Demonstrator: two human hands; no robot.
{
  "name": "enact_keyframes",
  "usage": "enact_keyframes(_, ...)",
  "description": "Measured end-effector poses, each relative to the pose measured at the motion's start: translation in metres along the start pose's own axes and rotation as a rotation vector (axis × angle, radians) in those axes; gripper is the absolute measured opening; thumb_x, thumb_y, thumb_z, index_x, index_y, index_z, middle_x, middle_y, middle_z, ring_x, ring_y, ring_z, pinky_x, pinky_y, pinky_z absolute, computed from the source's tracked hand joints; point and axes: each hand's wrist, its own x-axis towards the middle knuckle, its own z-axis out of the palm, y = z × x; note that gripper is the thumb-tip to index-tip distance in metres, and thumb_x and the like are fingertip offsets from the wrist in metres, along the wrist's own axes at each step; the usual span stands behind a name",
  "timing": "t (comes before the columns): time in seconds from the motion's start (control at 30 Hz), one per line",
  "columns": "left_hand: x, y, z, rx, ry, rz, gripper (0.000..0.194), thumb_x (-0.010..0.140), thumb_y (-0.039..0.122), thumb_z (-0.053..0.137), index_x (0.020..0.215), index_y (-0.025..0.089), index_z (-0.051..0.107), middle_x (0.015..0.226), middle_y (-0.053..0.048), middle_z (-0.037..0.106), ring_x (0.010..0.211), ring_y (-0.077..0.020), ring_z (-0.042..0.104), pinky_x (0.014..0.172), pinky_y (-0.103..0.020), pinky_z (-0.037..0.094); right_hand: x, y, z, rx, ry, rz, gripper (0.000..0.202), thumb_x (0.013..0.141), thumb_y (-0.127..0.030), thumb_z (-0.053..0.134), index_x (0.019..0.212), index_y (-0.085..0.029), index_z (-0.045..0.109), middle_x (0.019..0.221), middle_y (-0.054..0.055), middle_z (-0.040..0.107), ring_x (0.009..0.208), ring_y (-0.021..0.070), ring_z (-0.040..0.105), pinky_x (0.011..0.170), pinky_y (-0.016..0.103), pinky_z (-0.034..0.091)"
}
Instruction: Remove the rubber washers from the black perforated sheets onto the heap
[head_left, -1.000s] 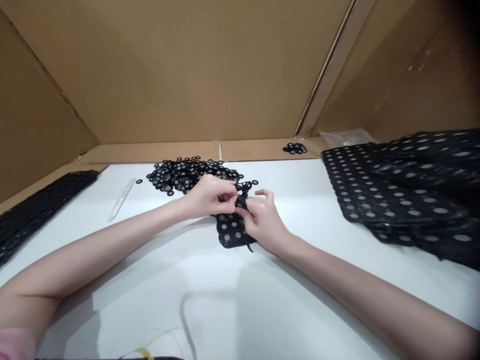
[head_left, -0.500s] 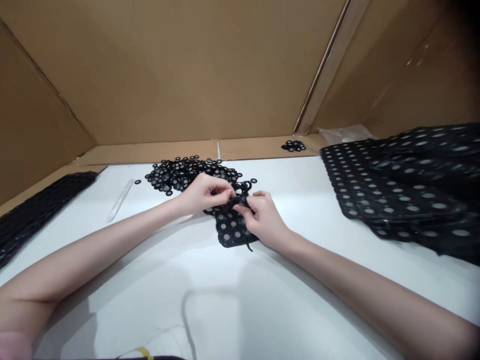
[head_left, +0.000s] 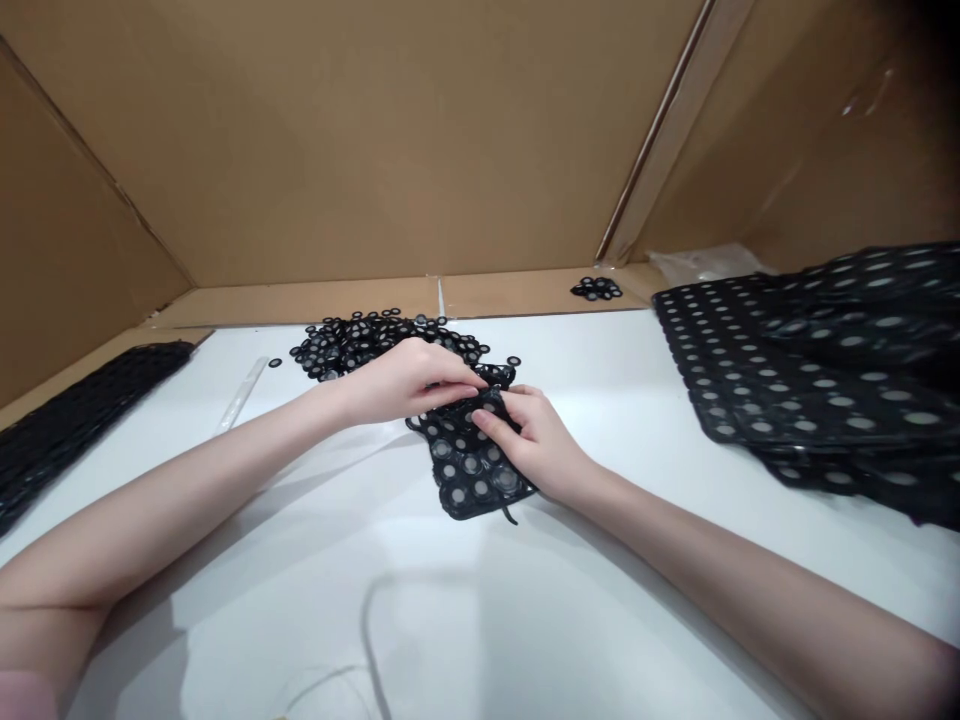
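Observation:
A small black piece with rows of grey round dots [head_left: 476, 475] hangs over the white table, its lower part visible below my hands. My right hand [head_left: 544, 440] is closed on its upper right part, thumb on the front face. From the left, my left hand [head_left: 412, 380] pinches at the upper edge, thumb and fingertips close to the right fingers. What exactly lies between those left fingertips is partly hidden. A thin black strip dangles at the piece's lower right. Behind my left hand spreads a heap of small black rings with grey centres [head_left: 360, 340].
A large dotted black sheet [head_left: 772, 390] lies folded at the right. At the left are a long dark bundle [head_left: 82, 415] and a clear narrow strip [head_left: 244, 392]. A small ring cluster [head_left: 598, 289] sits at the back, before cardboard walls [head_left: 405, 140].
The small dotted piece now shows more of its face and sits slightly lower. My left fingers have straightened and moved right along its upper edge. My right thumb lies flatter on it.

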Motion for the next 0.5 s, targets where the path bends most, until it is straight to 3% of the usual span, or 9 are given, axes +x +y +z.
enact_keyframes(0.33, 0.005, 0.005, -0.010, 0.004, -0.170, 0.003, 0.026, 0.091, 0.021, 0.046, 0.087, 0.016, 0.071, 0.084, -0.007, 0.072, 0.073, -0.0139, 0.065, 0.068, -0.022, 0.047, 0.001, 0.000, 0.002, -0.015, -0.039, -0.041, 0.033, 0.084, -0.030, 0.044, 0.055, -0.020, 0.031, 0.052, -0.001, 0.044, 0.065, 0.0169, 0.046, 0.089, 0.044, 0.035)
enact_keyframes(0.5, 0.004, 0.004, -0.010, 0.038, -0.146, 0.037, 0.025, 0.090, 0.022, 0.046, 0.082, 0.016, 0.069, 0.080, -0.007, 0.071, 0.073, -0.0149, 0.063, 0.067, -0.023, 0.045, 0.001, 0.001, 0.002, -0.019, -0.048, -0.040, 0.033, 0.084, -0.028, 0.044, 0.055, -0.021, 0.029, 0.052, -0.001, 0.044, 0.066, 0.0176, 0.046, 0.087, 0.043, 0.036)
